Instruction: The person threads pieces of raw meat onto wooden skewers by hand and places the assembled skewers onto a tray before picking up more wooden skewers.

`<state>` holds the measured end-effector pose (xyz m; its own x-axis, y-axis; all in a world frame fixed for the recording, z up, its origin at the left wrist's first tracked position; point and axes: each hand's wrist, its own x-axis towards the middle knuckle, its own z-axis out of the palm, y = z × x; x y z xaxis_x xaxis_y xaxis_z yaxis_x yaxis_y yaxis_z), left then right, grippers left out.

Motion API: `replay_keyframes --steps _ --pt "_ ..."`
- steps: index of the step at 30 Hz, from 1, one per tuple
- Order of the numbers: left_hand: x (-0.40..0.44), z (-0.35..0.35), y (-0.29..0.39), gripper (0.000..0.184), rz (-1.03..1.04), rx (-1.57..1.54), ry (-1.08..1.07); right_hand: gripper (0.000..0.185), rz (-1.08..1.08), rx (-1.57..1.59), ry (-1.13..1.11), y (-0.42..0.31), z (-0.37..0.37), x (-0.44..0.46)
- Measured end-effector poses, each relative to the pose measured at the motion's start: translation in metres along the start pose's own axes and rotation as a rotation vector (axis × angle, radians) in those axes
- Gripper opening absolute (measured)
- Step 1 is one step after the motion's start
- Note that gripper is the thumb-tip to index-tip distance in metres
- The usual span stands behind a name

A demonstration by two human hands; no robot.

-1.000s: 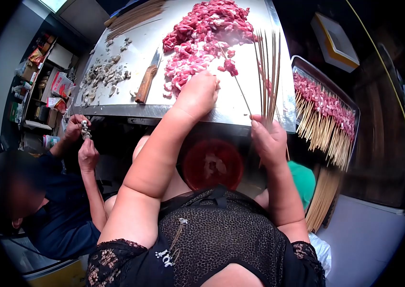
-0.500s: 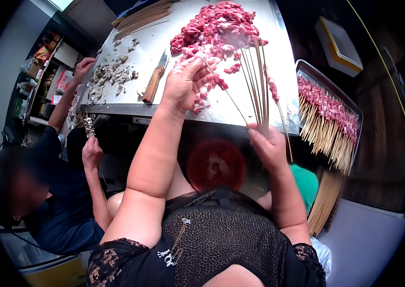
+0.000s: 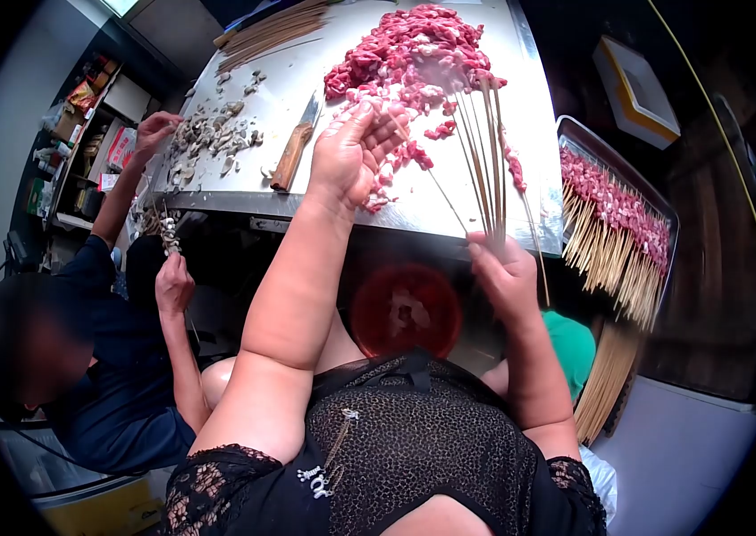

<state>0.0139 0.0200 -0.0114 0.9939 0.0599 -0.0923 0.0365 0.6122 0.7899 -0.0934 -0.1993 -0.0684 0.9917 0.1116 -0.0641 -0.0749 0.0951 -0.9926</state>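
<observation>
My right hand (image 3: 505, 268) grips a bunch of thin bamboo skewers (image 3: 485, 170) at the table's front edge, points fanned away from me. One separate skewer (image 3: 446, 198) slants from its thumb and forefinger toward my left hand (image 3: 356, 152). That hand is above the table with fingers curled and thumb drawn in by the skewer's far end; what they pinch is too small to make out. Just beyond lies a heap of raw red and white meat pieces (image 3: 423, 49). Loose meat bits (image 3: 418, 154) lie beside the left fingers.
A wooden-handled knife (image 3: 291, 156) lies left of the meat, near scattered greyish pieces (image 3: 217, 134). At left, a co-worker's hand (image 3: 172, 286) holds a loaded skewer. Filled meat skewers (image 3: 615, 214) occupy a metal tray (image 3: 671, 241) at right. A red basin (image 3: 405, 313) sits below the table.
Both hands keep nearly the same pose around the slanted skewer. The whole view has shifted slightly to the right. The co-worker's raised hand has changed position slightly.
</observation>
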Motion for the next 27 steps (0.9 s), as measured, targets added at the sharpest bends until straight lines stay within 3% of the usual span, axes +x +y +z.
replay_keyframes --steps 27 --pt "-0.0054 0.0066 -0.0087 0.019 0.028 0.078 -0.085 0.013 -0.112 -0.134 0.038 0.004 0.0047 0.0009"
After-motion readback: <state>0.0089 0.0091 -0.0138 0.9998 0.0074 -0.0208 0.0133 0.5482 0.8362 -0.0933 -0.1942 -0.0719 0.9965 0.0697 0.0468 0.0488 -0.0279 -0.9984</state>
